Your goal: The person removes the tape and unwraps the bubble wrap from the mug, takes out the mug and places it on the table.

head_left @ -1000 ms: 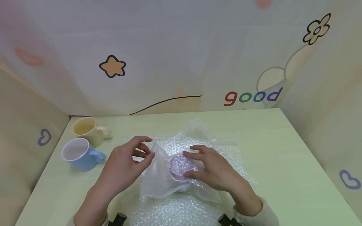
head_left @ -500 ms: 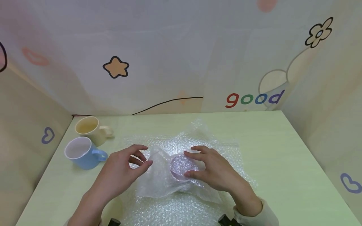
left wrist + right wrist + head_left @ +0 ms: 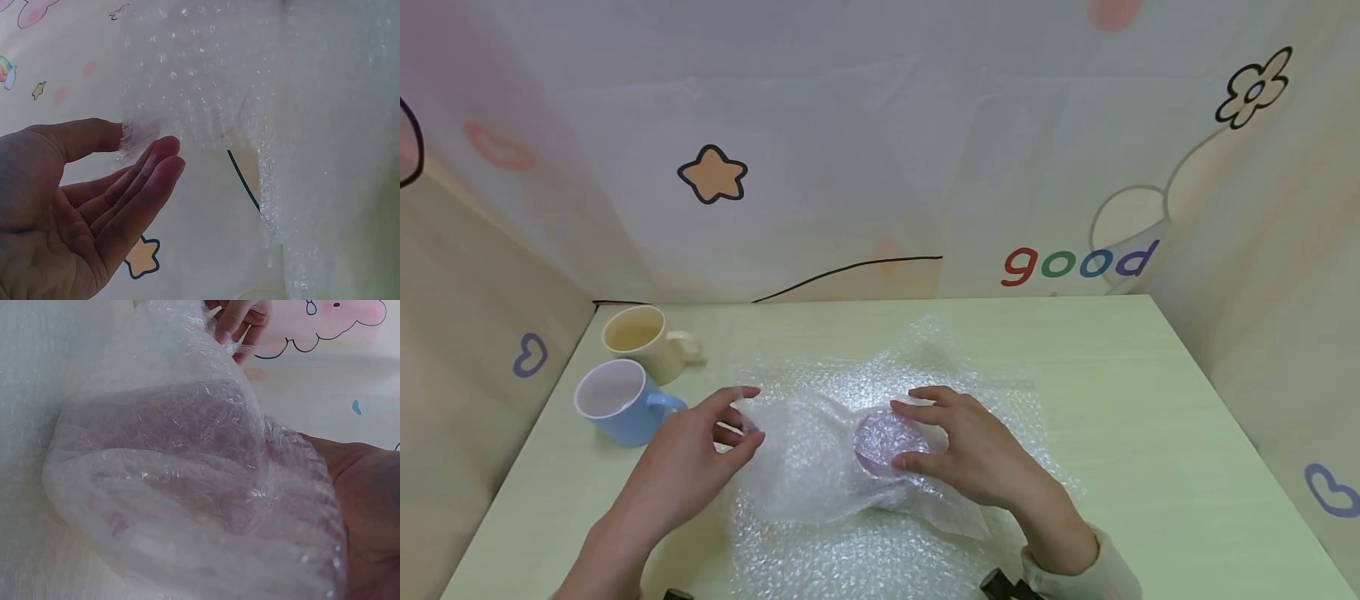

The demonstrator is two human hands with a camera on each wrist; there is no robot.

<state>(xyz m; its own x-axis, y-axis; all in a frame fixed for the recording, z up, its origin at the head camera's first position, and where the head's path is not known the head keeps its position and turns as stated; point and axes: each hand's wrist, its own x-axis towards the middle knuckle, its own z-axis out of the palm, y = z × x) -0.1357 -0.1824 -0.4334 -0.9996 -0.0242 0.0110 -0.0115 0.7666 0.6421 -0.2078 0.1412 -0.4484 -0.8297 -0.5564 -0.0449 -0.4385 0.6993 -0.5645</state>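
Observation:
In the head view, a round, pale purple cup-like thing stands at mid-table, wrapped in bubble wrap. My right hand holds it from the right, thumb at the near rim and fingers at the far rim. My left hand pinches the edge of a loose flap of bubble wrap and stretches it leftward from the cup. The left wrist view shows this sheet hanging between thumb and fingers. In the right wrist view the wrapped body shows purple through layers of film.
A flat bubble wrap sheet lies under the wrapped thing on the pale green table. At the left stand a blue mug and, behind it, a yellow mug. Printed cloth walls enclose the table.
My left hand has moved left and slightly down, drawing the bubble wrap flap out wider. The right hand has kept its hold on the wrapped thing. The head view has shifted slightly.

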